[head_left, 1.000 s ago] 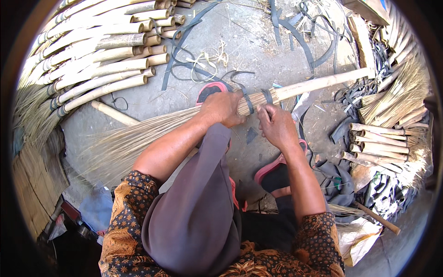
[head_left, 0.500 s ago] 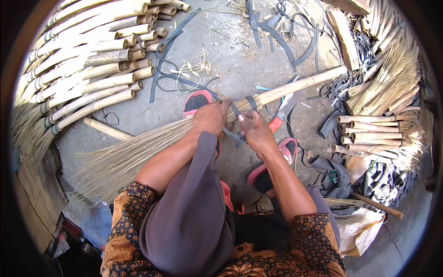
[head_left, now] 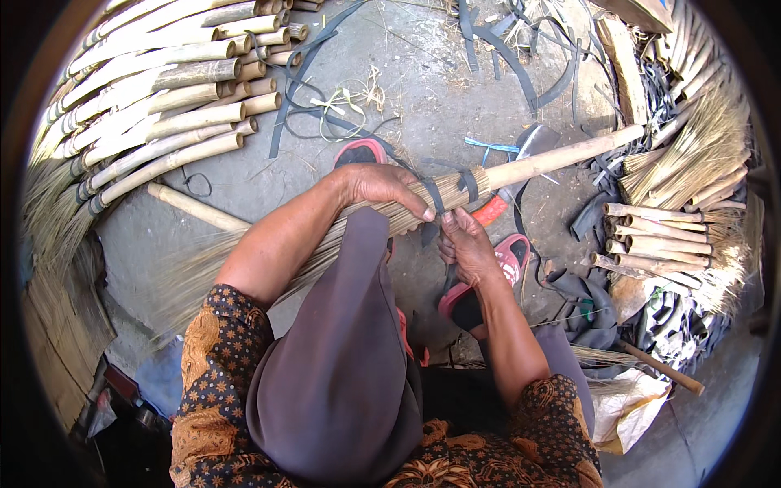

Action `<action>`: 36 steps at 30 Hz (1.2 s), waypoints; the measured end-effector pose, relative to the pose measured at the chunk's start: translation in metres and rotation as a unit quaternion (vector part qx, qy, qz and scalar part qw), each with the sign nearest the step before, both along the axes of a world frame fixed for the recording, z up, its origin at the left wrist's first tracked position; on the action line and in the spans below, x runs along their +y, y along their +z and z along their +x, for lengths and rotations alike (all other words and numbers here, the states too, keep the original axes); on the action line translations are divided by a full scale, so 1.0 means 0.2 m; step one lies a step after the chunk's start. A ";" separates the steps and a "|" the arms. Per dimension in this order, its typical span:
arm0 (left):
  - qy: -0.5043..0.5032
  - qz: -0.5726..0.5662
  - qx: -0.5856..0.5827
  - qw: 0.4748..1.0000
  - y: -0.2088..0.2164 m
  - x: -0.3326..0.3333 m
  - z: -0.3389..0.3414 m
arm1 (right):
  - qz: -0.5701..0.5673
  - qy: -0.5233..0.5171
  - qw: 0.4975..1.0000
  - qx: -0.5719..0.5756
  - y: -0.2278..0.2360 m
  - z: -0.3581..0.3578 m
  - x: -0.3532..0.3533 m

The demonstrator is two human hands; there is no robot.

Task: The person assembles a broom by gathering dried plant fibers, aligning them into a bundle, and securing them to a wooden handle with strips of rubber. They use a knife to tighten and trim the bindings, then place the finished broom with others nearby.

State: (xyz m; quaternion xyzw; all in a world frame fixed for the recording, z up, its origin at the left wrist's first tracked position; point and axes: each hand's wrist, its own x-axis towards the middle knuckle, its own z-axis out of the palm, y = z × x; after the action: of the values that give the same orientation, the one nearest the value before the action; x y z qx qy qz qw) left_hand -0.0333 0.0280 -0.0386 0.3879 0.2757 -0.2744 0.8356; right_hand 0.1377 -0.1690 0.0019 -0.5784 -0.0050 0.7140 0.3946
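A broom with a bamboo handle (head_left: 569,154) and long straw bristles lies slantwise across me, its handle toward the upper right. My left hand (head_left: 381,187) is closed round the bound upper part of the straw, thumb across the near side. A dark rubber strip (head_left: 469,185) circles the straw near the handle, with another turn crossing just beside my left thumb. My right hand (head_left: 468,246) sits just below the broom with its fingers closed on the strip, whose loose tail hangs under the fist. A knife with an orange handle (head_left: 490,211) lies on the floor behind the broom.
Many bamboo-handled brooms (head_left: 191,106) are stacked at the upper left. On the right lie short bamboo-handled bundles (head_left: 659,244), loose straw (head_left: 687,154) and dark rubber scraps (head_left: 582,305). Rubber strips (head_left: 508,61) are scattered on the floor. My pink sandals (head_left: 511,259) stand beneath the broom.
My right hand has pulled the strip down below the broom, drawing its loop close to the straw. The left hand has shifted to grip the straw, and the broom has moved slightly right.
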 end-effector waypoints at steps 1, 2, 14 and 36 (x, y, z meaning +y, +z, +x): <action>-0.011 -0.100 0.014 0.995 0.01 0.00 0.00 | -0.012 -0.038 0.996 0.076 -0.01 0.00 0.01; 0.002 -0.079 0.027 0.996 0.03 -0.01 0.00 | -0.004 -0.040 0.998 0.052 -0.03 -0.03 0.02; -0.074 0.283 -0.009 0.956 0.25 -0.03 0.08 | -0.041 -0.077 0.996 -0.022 -0.06 -0.09 0.17; -0.123 0.679 0.108 0.715 0.07 -0.19 0.03 | 0.009 0.098 0.982 -0.162 0.10 -0.17 0.31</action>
State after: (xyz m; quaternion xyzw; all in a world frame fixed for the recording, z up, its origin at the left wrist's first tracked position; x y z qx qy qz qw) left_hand -0.0276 -0.0104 -0.0239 0.8493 0.4264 -0.1540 0.2706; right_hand 0.1030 -0.1070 0.0213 -0.6796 -0.1322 0.6458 0.3218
